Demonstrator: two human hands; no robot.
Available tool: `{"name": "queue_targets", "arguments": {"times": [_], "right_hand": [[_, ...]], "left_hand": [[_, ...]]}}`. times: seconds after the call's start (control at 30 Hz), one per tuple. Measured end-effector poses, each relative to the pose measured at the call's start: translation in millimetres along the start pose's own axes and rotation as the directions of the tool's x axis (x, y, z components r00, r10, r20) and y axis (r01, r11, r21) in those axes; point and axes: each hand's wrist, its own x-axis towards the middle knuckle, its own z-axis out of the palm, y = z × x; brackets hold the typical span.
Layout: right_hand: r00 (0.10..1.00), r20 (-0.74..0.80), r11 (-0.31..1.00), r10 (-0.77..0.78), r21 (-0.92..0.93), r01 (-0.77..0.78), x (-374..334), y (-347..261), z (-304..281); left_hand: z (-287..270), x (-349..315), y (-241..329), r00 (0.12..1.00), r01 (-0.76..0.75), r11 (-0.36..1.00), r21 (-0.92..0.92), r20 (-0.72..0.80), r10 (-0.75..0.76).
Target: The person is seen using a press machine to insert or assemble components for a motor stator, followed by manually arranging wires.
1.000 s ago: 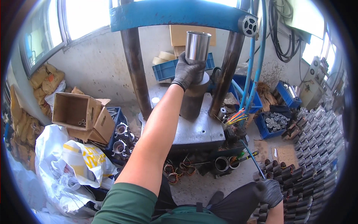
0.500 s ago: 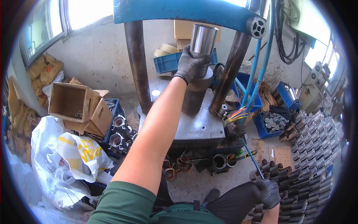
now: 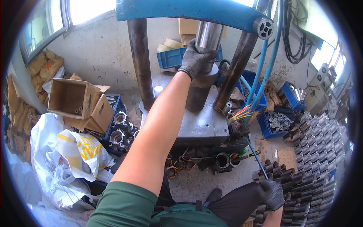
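My left hand (image 3: 195, 59), in a dark grey glove, wraps round the lower part of a shiny metal cylinder (image 3: 210, 34). Its upper end is hidden behind the blue crossbeam (image 3: 185, 10) of a press. Below the hand, a thick dark steel block (image 3: 199, 90) stands on the press bed (image 3: 208, 128). I cannot tell whether the cylinder touches this block. At the lower right my right hand (image 3: 272, 194), gloved the same way, is closed on the end of a thin bluish lever (image 3: 255, 157) that slants up to the press.
Two dark columns (image 3: 140, 60) flank the block. Blue hoses (image 3: 267, 68) and coloured wires (image 3: 242, 113) run at the right. Stacked metal cylinders (image 3: 317, 147) fill the right floor. Cardboard boxes (image 3: 68, 96), a white sack (image 3: 49, 151) and motor housings (image 3: 118, 137) lie left.
My left hand and the shiny cylinder have risen slightly, and the cylinder's top rim has gone out of sight behind the crossbeam. My right hand keeps its grip on the lever.
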Motion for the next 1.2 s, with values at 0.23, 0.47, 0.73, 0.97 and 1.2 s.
{"name": "queue_targets", "arguments": {"times": [0.23,0.47,0.73,0.97,1.2], "right_hand": [[1.0,0.011,1.0,0.008,0.009,-0.008,3,0,-1],[0.997,0.02,0.997,-0.08,-0.004,0.08,17,-13,-20],[0.761,-0.577,0.95,-0.295,-0.095,0.296,159,0,-81],[0.78,-0.556,0.957,-0.289,-0.147,0.25,186,18,-100],[0.98,0.091,0.98,-0.175,0.116,0.165,35,8,-37]], "left_hand": [[1,6,-11,0.999,-0.042,0.997,-0.059,0.017,0.043],[-3,8,-9,0.997,-0.056,0.998,0.015,0.056,0.056],[-3,13,-16,0.997,-0.052,0.998,0.045,0.057,0.049],[-3,16,-17,0.996,-0.065,0.997,0.04,0.061,0.063],[-5,11,-14,0.994,-0.087,0.996,0.017,0.069,0.086]]}}
